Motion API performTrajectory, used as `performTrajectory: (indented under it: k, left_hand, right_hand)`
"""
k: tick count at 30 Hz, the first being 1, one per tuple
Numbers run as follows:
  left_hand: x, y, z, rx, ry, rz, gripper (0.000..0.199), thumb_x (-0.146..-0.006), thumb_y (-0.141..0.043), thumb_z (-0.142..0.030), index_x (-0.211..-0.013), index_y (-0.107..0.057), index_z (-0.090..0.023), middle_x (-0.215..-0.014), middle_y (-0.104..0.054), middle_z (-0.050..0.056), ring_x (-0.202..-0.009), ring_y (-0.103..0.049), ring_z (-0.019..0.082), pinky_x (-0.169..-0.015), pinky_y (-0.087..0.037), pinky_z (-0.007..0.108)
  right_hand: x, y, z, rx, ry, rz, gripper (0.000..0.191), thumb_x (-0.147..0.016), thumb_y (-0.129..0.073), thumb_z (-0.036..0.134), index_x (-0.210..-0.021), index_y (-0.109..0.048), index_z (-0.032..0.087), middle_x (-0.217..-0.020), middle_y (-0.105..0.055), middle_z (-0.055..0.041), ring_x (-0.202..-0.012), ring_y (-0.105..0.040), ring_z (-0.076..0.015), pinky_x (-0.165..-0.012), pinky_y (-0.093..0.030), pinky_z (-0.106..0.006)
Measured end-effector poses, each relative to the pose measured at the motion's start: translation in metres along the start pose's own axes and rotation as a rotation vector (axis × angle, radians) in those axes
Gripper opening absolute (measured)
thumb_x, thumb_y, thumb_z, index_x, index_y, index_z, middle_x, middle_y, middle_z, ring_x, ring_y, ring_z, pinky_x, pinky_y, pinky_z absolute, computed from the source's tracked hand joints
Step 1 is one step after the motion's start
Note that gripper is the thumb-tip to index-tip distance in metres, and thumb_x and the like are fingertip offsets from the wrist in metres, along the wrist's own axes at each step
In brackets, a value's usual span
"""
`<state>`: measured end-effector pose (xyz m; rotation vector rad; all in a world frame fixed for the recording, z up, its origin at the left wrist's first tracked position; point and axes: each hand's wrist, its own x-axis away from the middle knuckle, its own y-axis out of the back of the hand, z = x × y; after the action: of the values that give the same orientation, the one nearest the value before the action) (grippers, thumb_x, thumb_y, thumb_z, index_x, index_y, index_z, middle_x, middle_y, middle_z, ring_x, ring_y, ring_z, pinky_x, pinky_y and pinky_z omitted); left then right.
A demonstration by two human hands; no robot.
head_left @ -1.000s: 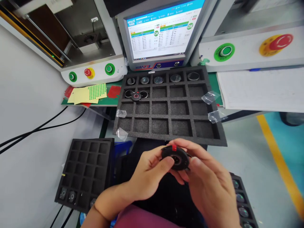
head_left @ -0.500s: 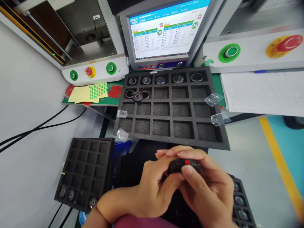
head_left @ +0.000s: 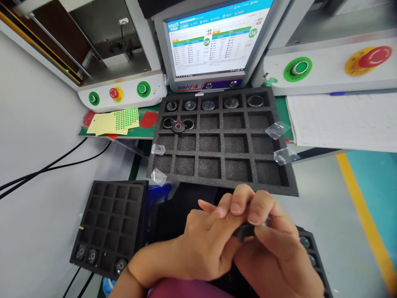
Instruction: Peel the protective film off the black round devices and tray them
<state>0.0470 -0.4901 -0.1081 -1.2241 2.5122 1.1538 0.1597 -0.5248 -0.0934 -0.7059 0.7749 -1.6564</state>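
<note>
In front of my body, both hands are closed around a dark watch body (head_left: 244,231), mostly covered by fingers. My left hand (head_left: 209,238) grips it from the left, with its index finger stretched along the top. My right hand (head_left: 274,234) pinches it from the right between thumb and curled fingers. Just beyond my hands lies a black foam tray (head_left: 209,160). Several round watch bodies (head_left: 208,105) sit in its far row. In the second row a black disc with a red ring and small contacts (head_left: 178,126) rests across two round pieces.
A second foam tray (head_left: 116,219) holds a few dark parts at lower left. Another tray (head_left: 319,258) shows partly behind my right arm. A monitor (head_left: 214,45) stands between machines with red stop buttons (head_left: 375,57). Papers (head_left: 341,120) and sticker sheets (head_left: 114,121) flank the large tray.
My right fingers have curled over the top of the watch body, which has turned so that its red mark no longer shows. The trays' contents look the same.
</note>
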Motion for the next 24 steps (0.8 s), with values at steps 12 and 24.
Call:
performTrajectory:
  k: [12, 24]
  left_hand:
    - [-0.008, 0.0, 0.0, 0.074, -0.008, -0.068, 0.028, -0.102, -0.036, -0.026, -0.115, -0.057, -0.012, -0.1, -0.076, 0.011, -0.086, -0.074, 0.019, -0.067, -0.057, 0.025]
    - [-0.001, -0.003, 0.004, 0.149, 0.084, -0.075, 0.029, -0.101, -0.039, -0.025, -0.122, -0.057, -0.019, -0.078, -0.072, 0.005, -0.053, -0.065, 0.015, -0.049, -0.051, 0.024]
  right_hand:
    - [0.002, 0.002, 0.002, 0.081, -0.004, -0.016, 0.002, -0.088, -0.069, 0.025, -0.087, -0.07, 0.023, -0.091, -0.064, 0.0003, -0.093, -0.07, -0.0167, -0.09, -0.06, -0.033]
    - [-0.008, 0.004, -0.002, 0.086, 0.028, 0.036, 0.007, -0.089, -0.068, 0.021, -0.082, -0.067, 0.023, -0.084, -0.061, 0.0018, -0.085, -0.07, -0.0163, -0.089, -0.061, -0.04]
